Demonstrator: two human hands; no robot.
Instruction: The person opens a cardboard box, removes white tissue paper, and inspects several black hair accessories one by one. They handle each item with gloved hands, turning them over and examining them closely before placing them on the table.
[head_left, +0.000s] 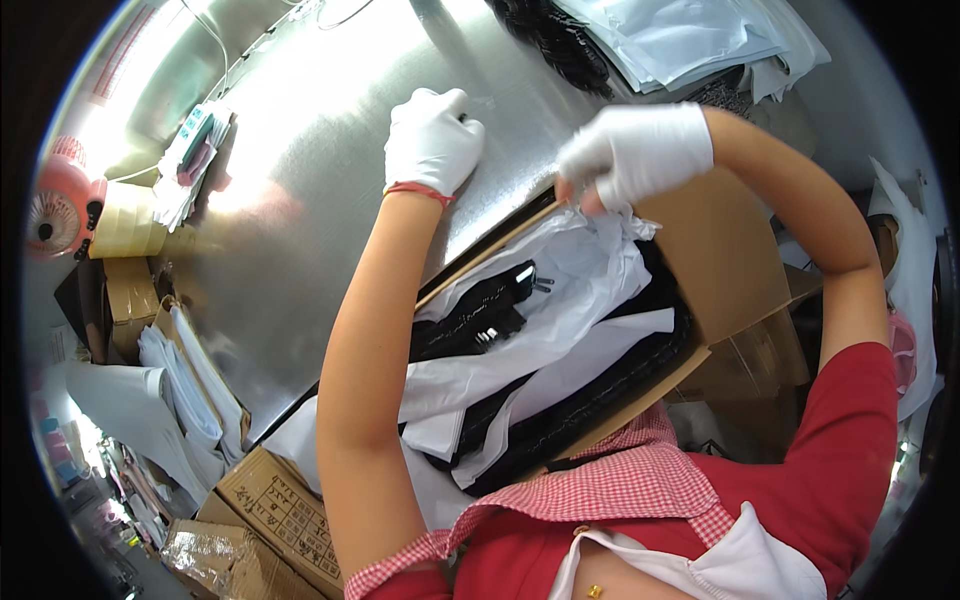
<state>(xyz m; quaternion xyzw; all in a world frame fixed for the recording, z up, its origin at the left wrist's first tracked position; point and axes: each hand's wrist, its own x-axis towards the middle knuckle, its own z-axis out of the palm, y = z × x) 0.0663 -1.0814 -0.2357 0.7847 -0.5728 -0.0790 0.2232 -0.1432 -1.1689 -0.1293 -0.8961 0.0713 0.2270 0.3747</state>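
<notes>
My left hand (435, 142), in a white glove, rests as a fist on the shiny metal tabletop (322, 135). A small dark spot shows by the thumb; I cannot tell if it is a held thing. My right hand (634, 157), blurred and in a white glove with bare fingertips, is over the far rim of an open cardboard box (720, 247). Its fingertips are at crumpled white tissue paper (592, 247), and whether they pinch it is unclear. Inside the box lie glossy black items (480, 307), partly covered by the paper, and loose white sheets (585, 352).
White plastic bags (697, 45) and a black bundle (555, 37) are at the far right. Tape rolls (127, 217), a pink fan (56, 210) and a paper stack (195, 157) stand left. Cardboard cartons (277, 510) are at lower left, one bearing writing.
</notes>
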